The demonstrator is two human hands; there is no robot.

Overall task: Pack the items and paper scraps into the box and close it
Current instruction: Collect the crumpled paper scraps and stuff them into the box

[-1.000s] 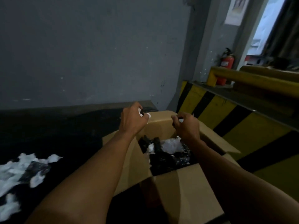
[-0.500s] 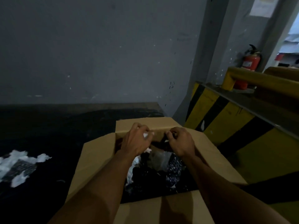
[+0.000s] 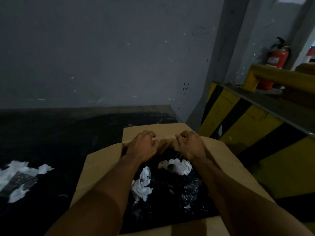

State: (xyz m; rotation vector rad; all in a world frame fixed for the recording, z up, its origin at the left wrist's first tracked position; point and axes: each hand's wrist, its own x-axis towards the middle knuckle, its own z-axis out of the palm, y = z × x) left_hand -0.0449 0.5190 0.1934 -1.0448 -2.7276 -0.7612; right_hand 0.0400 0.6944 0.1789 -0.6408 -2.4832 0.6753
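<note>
Head view: nearest, the open box (image 3: 102,167) holds dark items (image 3: 170,184) and white paper scraps (image 3: 142,184), while more loose scraps (image 3: 20,171) lie left on the worktop (image 3: 68,142) (easy to forget). Farther in, left hand (image 3: 143,147) and right hand (image 3: 190,144) curl fingers (image 3: 150,134) round the far flap (image 3: 153,130); folding it now likely shuts those scraps out.

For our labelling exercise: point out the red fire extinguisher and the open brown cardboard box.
Red fire extinguisher (image 3: 279,57): head view, cylinder body.
Open brown cardboard box (image 3: 163,130): head view, far flap.
</note>
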